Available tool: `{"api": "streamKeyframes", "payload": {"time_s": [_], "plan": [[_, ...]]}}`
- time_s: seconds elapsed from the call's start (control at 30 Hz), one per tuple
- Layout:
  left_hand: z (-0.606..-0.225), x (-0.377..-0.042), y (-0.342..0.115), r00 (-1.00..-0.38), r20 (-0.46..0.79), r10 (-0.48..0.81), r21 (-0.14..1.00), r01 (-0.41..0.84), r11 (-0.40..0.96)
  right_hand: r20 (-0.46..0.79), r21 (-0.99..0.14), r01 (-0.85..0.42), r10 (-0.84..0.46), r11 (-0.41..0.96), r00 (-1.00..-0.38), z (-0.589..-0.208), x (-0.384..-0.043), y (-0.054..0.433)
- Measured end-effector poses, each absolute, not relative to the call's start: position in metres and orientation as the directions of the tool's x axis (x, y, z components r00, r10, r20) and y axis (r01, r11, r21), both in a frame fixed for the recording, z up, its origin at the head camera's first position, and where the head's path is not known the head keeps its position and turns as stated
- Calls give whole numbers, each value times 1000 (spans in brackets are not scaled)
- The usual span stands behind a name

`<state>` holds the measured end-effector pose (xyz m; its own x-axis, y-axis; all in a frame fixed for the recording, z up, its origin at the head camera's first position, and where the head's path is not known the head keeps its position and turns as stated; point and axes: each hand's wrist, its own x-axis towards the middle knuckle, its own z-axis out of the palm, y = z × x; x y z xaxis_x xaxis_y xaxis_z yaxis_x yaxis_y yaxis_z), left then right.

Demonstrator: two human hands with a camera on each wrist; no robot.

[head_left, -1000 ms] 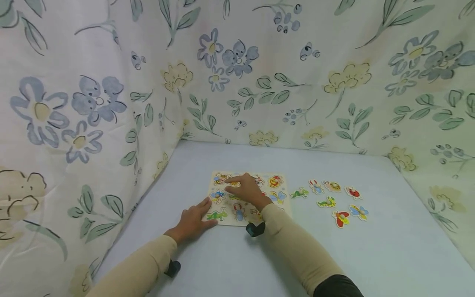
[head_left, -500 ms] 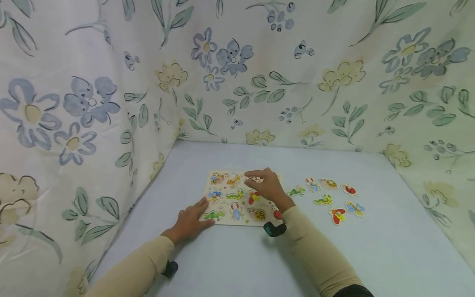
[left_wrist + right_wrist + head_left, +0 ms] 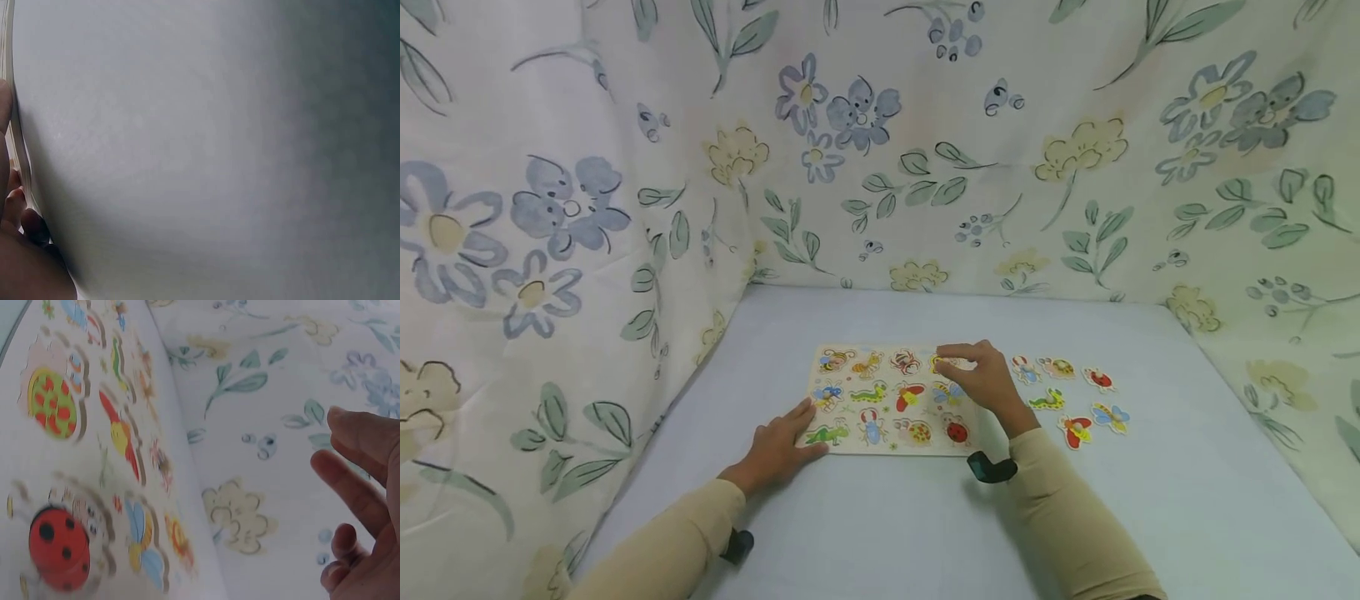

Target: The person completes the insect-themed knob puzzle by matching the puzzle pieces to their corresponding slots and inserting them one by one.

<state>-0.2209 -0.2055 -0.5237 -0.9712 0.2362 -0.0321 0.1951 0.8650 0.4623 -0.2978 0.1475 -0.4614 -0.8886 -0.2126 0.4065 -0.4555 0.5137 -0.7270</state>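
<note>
A pale puzzle board (image 3: pixel 850 451) printed with rows of insect pictures lies on the table. My left hand (image 3: pixel 775 446) rests at its left edge; in the left wrist view only parts of its fingers (image 3: pixel 5 112) show, beside the board's edge. Above the board's back right corner hovers my right hand (image 3: pixel 988 383), thumb and index finger apart, holding nothing. The right wrist view shows that hand (image 3: pixel 369 506) with loosely bent fingers, beside the board's ladybug picture (image 3: pixel 59 547). Part of the back right picture is hidden by the hand.
Right of the board lie loose insect pieces, among them a blue beetle (image 3: pixel 1025 370), a red ladybug (image 3: pixel 1099 379), a green caterpillar (image 3: pixel 1047 400), a red-winged butterfly (image 3: pixel 1076 432) and a blue-winged insect (image 3: pixel 1110 418). Floral cloth (image 3: pixel 925 208) hangs behind and beside the table.
My right hand has moved rightward across the board's back row, uncovering the pictures on the left and now covering the loose grasshopper piece. My left hand stays at the board's left edge.
</note>
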Motion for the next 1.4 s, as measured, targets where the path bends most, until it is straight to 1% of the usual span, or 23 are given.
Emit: {"api": "streamKeyframes", "payload": {"time_s": [0.1, 0.33, 0.6, 0.8, 1.0, 1.3, 1.4], "plan": [[-523, -221, -207, -973, -24, 232, 460, 195, 866, 405, -719, -443, -196, 534, -893, -464, -296, 159], [-525, -222, -208, -973, -35, 228, 452, 188, 872, 361, -754, -386, -155, 531, -919, -470, -290, 183], [-529, -221, -206, -973, -25, 230, 451, 194, 871, 372, -757, -344, -67, 555, -926, -480, -285, 230], [-531, -221, -207, -974, -32, 226, 442, 189, 877, 354, -785, -288, 17, 548, -935, -485, -280, 263], [-533, -220, -208, -976, -24, 218, 439, 186, 879, 304, -810, -234, 44, 538, -952, -496, -279, 280], [-536, -223, -204, -971, -16, 240, 428, 210, 879, 267, -805, -183, 68, 565, -961, -512, -277, 298], [-534, -224, -203, -971, -10, 237, 431, 210, 878, 224, -822, -143, 82, 551, -971, -514, -278, 301]]}}
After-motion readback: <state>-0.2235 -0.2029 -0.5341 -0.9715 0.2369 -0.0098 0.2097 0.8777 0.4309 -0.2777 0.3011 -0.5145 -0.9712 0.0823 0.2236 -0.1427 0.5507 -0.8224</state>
